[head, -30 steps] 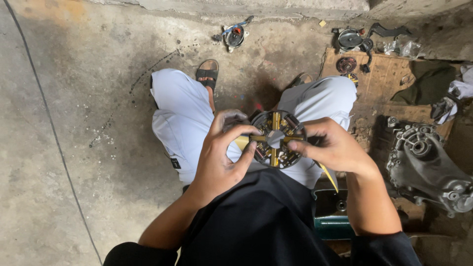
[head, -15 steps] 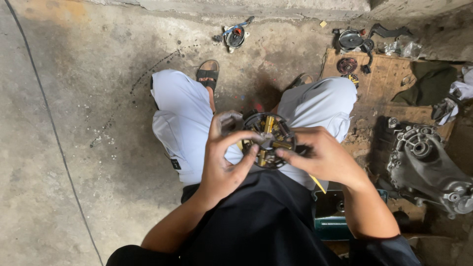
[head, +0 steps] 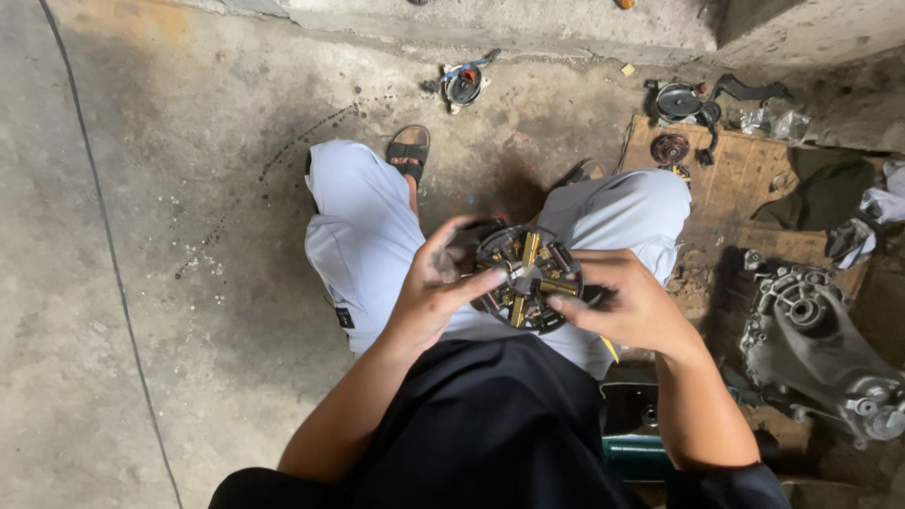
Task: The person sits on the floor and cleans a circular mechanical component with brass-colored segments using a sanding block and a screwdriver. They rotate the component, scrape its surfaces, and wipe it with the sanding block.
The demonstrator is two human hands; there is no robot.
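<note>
Round metal stator plate (head: 528, 278), dark rim with brass-coloured coils set in a cross around a pale hub, held flat above the lap between the two knees, facing up. Left hand (head: 434, 292) curled around its left edge, thumb laid across the face toward the hub, fingers hooked over the far rim; grip closed on the part. Right hand (head: 633, 303) holds the right edge, fingers bent in and fingertips pressing the plate's right side, also closed on it. Both hands grimy. Below the plate, pale grey trousers (head: 363, 226) on bent legs, black shirt (head: 490, 424) nearest the camera. A sandalled foot (head: 408, 149) shows beyond the left knee on the stained concrete floor (head: 141, 236). Farther out: small round part with a red and blue bit (head: 463, 83) lies by the wall, well apart. To the right, a sheet of cardboard (head: 745, 184) carries a dark round cover (head: 679, 99) and a small rusty disc (head: 670, 148). A grey cast engine casing (head: 820, 344) sits at right, near the right forearm. Dark green cloth (head: 825, 188) beyond it.
</note>
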